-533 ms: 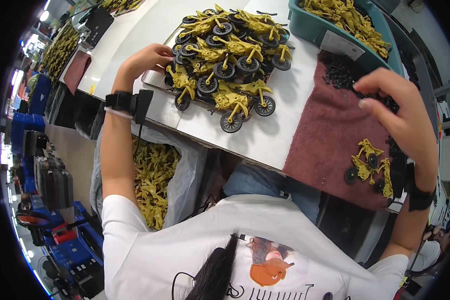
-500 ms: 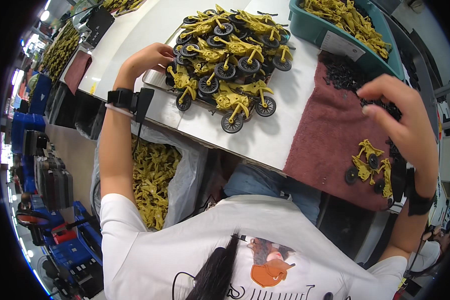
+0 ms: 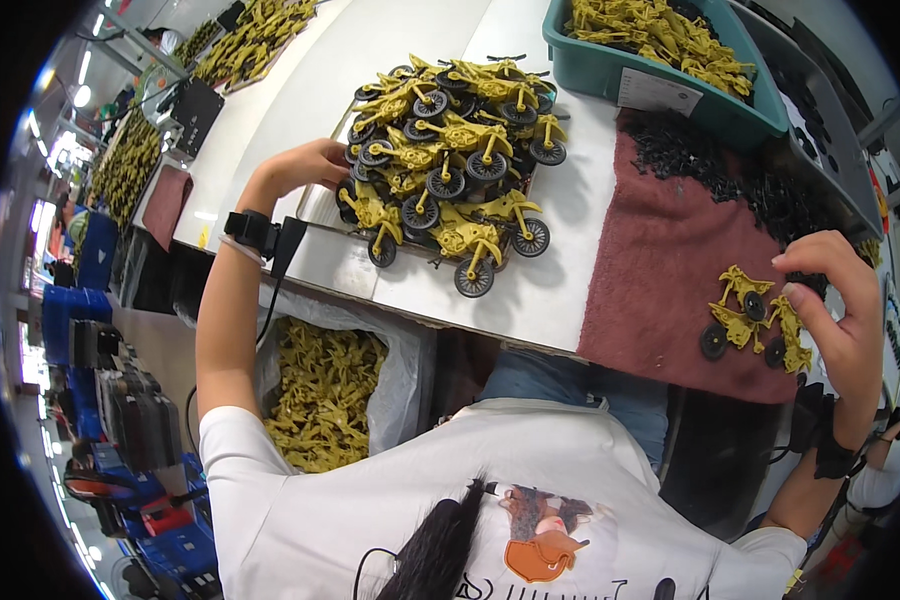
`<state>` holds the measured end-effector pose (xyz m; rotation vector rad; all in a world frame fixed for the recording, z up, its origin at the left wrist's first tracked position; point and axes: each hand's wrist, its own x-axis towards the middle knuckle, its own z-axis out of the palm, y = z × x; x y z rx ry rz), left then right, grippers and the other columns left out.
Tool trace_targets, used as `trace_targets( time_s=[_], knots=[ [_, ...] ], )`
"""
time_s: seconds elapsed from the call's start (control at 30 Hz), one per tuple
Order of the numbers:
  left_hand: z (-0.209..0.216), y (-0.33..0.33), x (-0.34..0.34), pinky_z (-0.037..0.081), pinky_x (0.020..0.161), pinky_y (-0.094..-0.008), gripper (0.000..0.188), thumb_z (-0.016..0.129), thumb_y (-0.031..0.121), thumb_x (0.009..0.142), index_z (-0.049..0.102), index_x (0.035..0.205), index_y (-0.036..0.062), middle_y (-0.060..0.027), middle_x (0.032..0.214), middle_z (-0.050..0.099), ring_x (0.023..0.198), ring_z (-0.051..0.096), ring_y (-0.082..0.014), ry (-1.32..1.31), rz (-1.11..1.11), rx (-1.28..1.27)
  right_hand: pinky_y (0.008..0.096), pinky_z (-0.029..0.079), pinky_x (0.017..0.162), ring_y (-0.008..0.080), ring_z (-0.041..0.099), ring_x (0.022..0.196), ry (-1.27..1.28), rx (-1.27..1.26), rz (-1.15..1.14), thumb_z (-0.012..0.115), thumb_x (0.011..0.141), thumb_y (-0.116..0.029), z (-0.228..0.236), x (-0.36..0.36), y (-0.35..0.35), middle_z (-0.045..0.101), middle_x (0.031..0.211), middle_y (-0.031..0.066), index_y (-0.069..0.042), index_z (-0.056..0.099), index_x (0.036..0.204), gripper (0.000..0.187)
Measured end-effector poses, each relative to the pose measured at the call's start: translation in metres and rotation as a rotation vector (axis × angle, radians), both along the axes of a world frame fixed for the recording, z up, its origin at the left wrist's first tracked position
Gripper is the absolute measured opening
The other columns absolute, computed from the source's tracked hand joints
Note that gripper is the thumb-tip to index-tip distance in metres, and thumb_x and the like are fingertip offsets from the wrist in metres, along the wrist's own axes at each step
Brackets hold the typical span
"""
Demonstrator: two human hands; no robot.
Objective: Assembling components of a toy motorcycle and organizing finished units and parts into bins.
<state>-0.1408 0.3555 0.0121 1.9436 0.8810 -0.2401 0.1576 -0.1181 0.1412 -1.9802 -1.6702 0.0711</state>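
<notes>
Toy motorcycles [image 3: 440, 170], yellow with black wheels, sit piled on the white table [image 3: 580, 270], just beyond the left hand [image 3: 305, 165], whose curled fingers touch the heap's edge. Right hand [image 3: 838, 310] hovers half-curled, holding nothing I can make out, over loose yellow bikes [image 3: 750, 320] lying on the maroon cloth [image 3: 660, 280] beside its fingertips

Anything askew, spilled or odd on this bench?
Nothing looks spilled or broken. The yellow toy motorcycles lie in a loose, tangled heap by the left hand, some tipped over; two more lie on the maroon cloth near the right hand.
</notes>
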Motion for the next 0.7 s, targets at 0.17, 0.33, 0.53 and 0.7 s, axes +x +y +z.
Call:
trace_targets(
  time_s=[0.17, 0.33, 0.53, 0.7],
  knots=[
    [0.005, -0.006, 0.009, 0.051, 0.078, -0.0275, 0.033, 0.056, 0.006, 0.081, 0.058, 0.110, -0.0092, -0.0085, 0.097, 0.065, 0.087, 0.062, -0.0144, 0.071, -0.032, 0.026, 0.0298, 0.044, 0.076, 0.0217, 0.058, 0.082, 0.089, 0.079, -0.057, 0.059, 0.073, 0.003, -0.005, -0.003, -0.008, 0.061, 0.085, 0.0112, 0.002, 0.063, 0.088, 0.016],
    [-0.005, -0.011, -0.001, 0.050, 0.083, -0.0272, 0.038, 0.056, 0.006, 0.080, 0.055, 0.116, -0.0078, -0.0083, 0.106, 0.064, 0.092, 0.061, -0.0135, -0.077, 0.075, -0.071, 0.0286, 0.044, 0.076, 0.0195, 0.058, 0.083, 0.129, 0.102, -0.102, 0.057, 0.075, 0.004, -0.012, -0.007, -0.014, 0.060, 0.087, 0.0104, 0.002, 0.062, 0.088, 0.014],
    [-0.023, -0.019, -0.007, 0.052, 0.082, -0.0259, 0.034, 0.054, 0.001, 0.083, 0.053, 0.116, -0.0065, -0.0092, 0.109, 0.063, 0.092, 0.063, -0.0124, -0.392, 0.127, -0.319, 0.0277, 0.043, 0.078, 0.0180, 0.057, 0.084, 0.145, 0.095, -0.173, 0.056, 0.078, 0.003, -0.012, -0.012, -0.019, 0.059, 0.087, 0.0091, 0.002, 0.061, 0.088, 0.011],
    [-0.031, -0.030, -0.017, 0.054, 0.075, -0.0246, 0.034, 0.053, 0.000, 0.081, 0.055, 0.115, -0.0066, -0.0069, 0.100, 0.066, 0.085, 0.065, -0.0107, -0.758, 0.247, -0.373, 0.0274, 0.042, 0.078, 0.0167, 0.056, 0.083, 0.178, 0.082, -0.212, 0.055, 0.081, 0.001, -0.013, -0.011, -0.025, 0.058, 0.086, 0.0083, 0.002, 0.061, 0.088, 0.010]
  ],
)
